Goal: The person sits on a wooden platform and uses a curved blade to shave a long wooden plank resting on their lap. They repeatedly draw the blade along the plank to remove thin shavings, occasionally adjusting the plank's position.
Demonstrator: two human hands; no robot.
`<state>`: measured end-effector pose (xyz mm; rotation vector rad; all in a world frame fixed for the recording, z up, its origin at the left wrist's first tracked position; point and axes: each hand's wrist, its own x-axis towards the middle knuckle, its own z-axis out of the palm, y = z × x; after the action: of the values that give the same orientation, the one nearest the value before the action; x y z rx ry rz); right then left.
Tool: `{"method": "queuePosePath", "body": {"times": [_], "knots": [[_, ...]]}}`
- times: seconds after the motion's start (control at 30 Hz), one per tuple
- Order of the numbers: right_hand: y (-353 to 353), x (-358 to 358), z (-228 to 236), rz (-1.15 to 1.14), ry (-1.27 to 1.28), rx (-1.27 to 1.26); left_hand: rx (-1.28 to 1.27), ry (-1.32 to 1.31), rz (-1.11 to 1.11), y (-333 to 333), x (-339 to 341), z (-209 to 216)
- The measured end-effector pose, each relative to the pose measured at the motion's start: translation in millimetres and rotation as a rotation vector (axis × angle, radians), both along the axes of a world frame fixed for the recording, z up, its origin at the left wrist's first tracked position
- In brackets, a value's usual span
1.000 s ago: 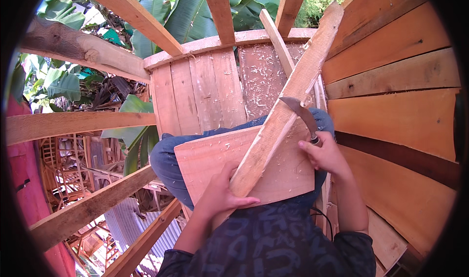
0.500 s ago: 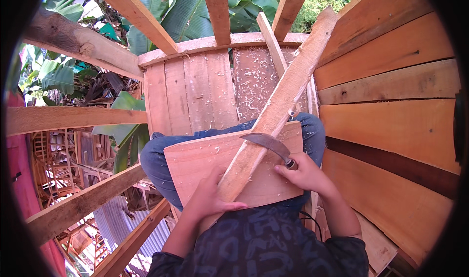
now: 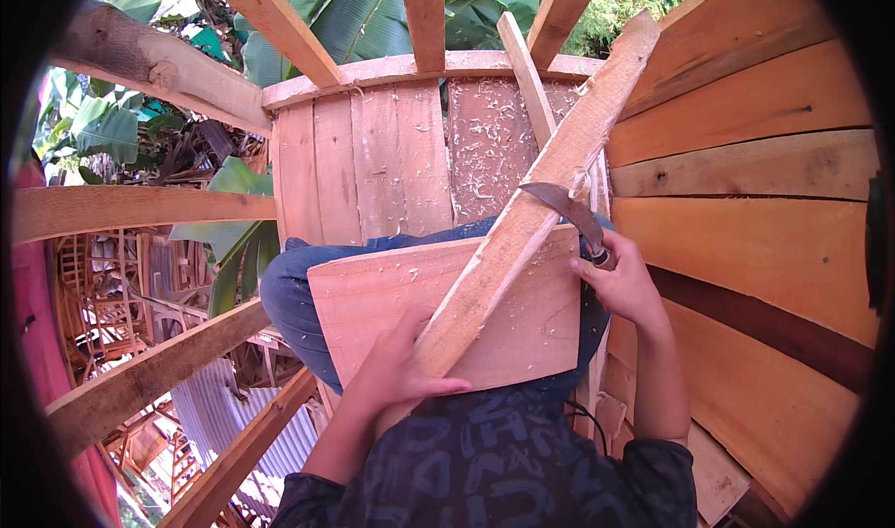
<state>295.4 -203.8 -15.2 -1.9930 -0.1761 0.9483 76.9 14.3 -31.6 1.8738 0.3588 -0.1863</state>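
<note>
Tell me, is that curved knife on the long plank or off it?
On: the blade lies across the plank, and the right hand holds the handle.

One left hand [image 3: 395,364], one right hand [image 3: 623,281], one knife [image 3: 569,206], one long plank [image 3: 503,248], one thin stick [image 3: 526,79], one flat board [image 3: 373,295].

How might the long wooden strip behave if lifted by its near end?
The long wooden strip would likely be stiff: it looks like solid wood. Its far end may dip, since most of its length extends beyond the left hand.

Open wooden porch [image 3: 378,174], slats [image 3: 144,213], leaves [image 3: 364,25] (outside)
</note>
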Motion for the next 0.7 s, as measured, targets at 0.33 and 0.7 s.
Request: {"method": "queuePosePath", "body": {"times": [0.33,0.7], "knots": [[3,-46,0,0.464,0.079,0.003,-0.019,-0.026,-0.013,1,4,-1],[-9,-19,14,-0.051,0.243,-0.069,0.010,-0.005,-0.007,3,-2,-1]]}}
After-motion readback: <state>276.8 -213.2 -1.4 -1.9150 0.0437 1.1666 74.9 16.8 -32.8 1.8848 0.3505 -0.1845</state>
